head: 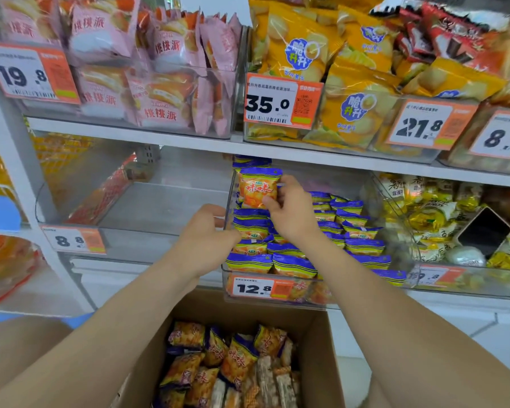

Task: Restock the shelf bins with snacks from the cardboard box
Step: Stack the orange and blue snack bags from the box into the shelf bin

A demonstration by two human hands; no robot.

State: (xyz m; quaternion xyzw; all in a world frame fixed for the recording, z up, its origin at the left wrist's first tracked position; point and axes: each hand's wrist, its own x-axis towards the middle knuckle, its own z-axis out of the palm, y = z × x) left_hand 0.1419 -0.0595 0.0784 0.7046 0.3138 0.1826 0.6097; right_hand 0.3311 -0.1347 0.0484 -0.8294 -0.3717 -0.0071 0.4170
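My right hand pinches an orange-and-blue snack packet, held upright over the back of a clear shelf bin tagged 12.8. Rows of the same blue-topped packets stand in that bin. My left hand hovers at the bin's left wall with its fingers curled; whether it holds anything is hidden. Below, between my forearms, the open cardboard box holds several more orange packets.
Left of the 12.8 bin sits a nearly bare clear bin tagged 8.8. To the right, a bin of yellow-wrapped snacks holds a dark phone-like slab. The upper shelf carries pink packets and yellow chip bags.
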